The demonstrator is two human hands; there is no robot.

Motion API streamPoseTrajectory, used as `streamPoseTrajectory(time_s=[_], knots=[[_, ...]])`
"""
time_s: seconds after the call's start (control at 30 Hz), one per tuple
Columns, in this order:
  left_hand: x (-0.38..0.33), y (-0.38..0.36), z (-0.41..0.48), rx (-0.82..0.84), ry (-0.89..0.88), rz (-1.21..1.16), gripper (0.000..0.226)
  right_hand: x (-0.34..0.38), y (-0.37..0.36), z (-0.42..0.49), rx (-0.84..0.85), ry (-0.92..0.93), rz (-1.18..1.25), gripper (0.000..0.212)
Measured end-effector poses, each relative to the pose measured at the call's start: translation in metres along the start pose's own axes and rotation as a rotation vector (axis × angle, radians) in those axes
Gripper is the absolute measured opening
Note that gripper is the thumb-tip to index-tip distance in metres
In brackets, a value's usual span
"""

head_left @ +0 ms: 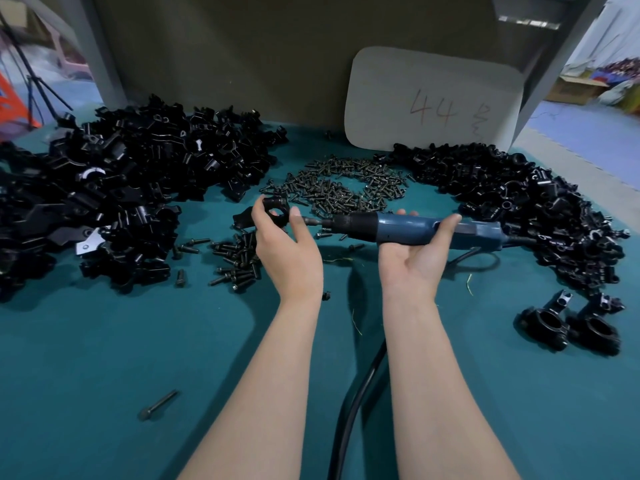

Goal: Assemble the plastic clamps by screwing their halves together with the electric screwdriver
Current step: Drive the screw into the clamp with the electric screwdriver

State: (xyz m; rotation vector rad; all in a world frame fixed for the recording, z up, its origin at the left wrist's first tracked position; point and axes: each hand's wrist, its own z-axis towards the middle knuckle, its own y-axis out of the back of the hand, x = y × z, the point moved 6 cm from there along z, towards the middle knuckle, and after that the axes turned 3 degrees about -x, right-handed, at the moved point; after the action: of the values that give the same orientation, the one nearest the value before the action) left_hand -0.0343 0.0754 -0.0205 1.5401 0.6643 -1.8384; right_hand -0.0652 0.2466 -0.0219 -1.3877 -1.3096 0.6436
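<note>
One black plastic clamp [276,210] is held just above the tabletop [104,341], pinched between the thumb and fingers [295,216] of the left hand [287,251]. Just to its right, the bit of the blue electric screwdriver [367,226] points at its side. The right hand [412,261], palm up, curls its fingers round the barrel. Whether a screw is seated I cannot tell. To drive it well, the bit should probably stay in line with the hole, with the halves squeezed flush against the twist. Loose screws [346,188] lie just behind.
</note>
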Motion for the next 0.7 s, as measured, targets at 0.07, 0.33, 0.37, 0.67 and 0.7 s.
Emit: streamPoseTrajectory(time_s=[0.07, 0.33, 0.37, 0.67, 0.7], knots=[[0.001, -0.002, -0.001, 0.021, -0.004, 0.007, 0.044, 0.003, 0.001, 0.001, -0.011, 0.005, 0.007, 0.028], [-0.006, -0.006, -0.005, 0.072, -0.109, 0.086, 0.042, 0.008, 0.004, 0.004, -0.022, 0.018, 0.002, 0.027], [-0.007, -0.005, -0.006, 0.074, -0.117, 0.089, 0.042, 0.008, 0.004, 0.004, -0.021, 0.022, 0.002, 0.026], [-0.012, -0.005, -0.009, 0.08, -0.182, 0.113, 0.041, 0.008, 0.006, 0.002, -0.064, 0.026, 0.0, 0.025], [-0.012, -0.005, -0.009, 0.077, -0.183, 0.113, 0.041, 0.008, 0.006, 0.002, -0.065, 0.025, -0.003, 0.025]])
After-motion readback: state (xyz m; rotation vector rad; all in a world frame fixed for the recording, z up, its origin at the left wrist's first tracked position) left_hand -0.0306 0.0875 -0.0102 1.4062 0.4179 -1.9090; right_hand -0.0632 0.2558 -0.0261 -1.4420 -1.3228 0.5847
